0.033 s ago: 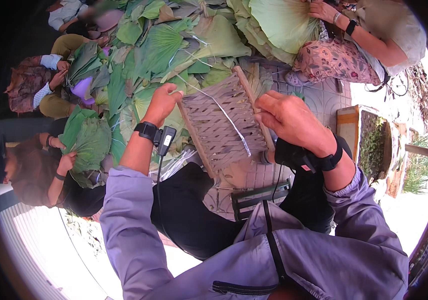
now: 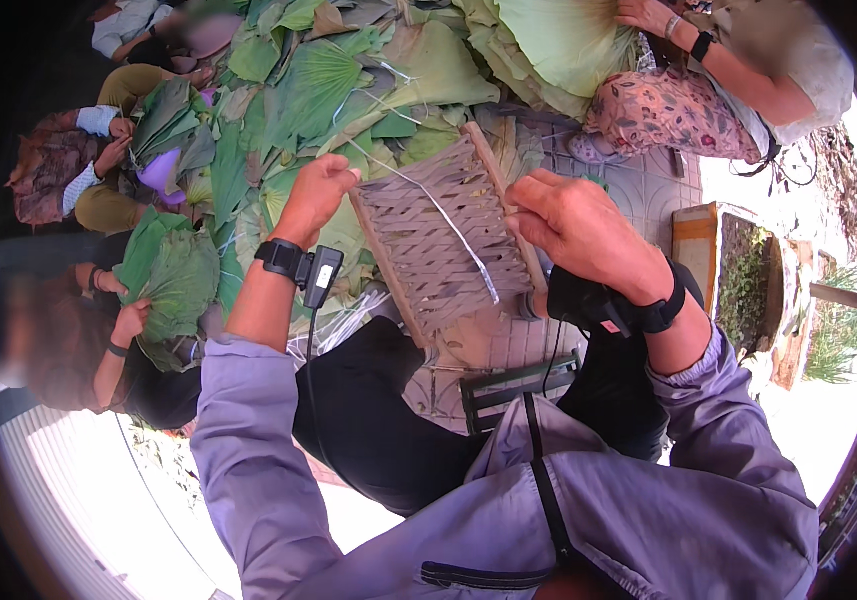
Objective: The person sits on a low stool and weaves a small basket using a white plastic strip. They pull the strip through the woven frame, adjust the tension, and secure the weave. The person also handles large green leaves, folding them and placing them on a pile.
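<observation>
Between my hands stands a low stool [image 2: 438, 215] with a woven strap seat and wooden side rails. A white string [image 2: 448, 222] lies slantwise over the seat, its frayed end toward me. My left hand [image 2: 316, 198] is closed, thumb and fingers pinched, by the far left corner of the seat. My right hand [image 2: 580, 228] is closed too, its fingertips pinched above the right rail. Whatever either pinch holds is too small or hidden to make out. Large green lotus leaves [image 2: 313, 90] are heaped just beyond the stool.
Co-workers sit at the left and far right, several handling leaves. One holds a green leaf bundle [image 2: 170, 275]. White strings [image 2: 348, 322] lie near my left knee. A planter box [image 2: 696, 250] stands at the right, and a dark slatted seat [image 2: 518, 388] is below me.
</observation>
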The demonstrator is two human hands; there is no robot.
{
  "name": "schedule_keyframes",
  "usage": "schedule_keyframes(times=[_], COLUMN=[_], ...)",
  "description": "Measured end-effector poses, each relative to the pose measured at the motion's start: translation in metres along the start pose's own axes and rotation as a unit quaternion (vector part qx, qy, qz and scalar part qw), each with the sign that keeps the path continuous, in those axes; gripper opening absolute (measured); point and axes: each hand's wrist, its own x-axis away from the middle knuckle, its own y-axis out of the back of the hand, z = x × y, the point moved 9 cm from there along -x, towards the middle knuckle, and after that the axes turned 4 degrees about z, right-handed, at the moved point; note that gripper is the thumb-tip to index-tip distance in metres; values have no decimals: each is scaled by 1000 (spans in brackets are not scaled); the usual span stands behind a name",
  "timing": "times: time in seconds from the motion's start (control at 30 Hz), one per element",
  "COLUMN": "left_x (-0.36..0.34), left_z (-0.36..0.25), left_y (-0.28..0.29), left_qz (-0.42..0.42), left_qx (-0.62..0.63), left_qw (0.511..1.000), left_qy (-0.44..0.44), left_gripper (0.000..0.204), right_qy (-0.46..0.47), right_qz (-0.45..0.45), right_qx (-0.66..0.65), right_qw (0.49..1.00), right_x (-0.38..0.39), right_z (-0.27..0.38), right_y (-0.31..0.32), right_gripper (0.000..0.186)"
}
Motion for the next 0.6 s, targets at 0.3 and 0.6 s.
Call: schedule_keyframes(times=[0.3, 0.6], left_x=[167, 241], left_z=[-122, 78], left_y=[-146, -375], left_qz=[341, 473], left_qx=[70, -147], left_qw=[933, 869], left_qy=[-96, -15], left_gripper=[25, 28], right_qy=[27, -1], right_qz=[-57, -124], right_qx=[-27, -104], right_qw=[998, 987], right_x=[4, 4], right_z=[3, 0], right_y=[2, 29], right_gripper=[18, 16])
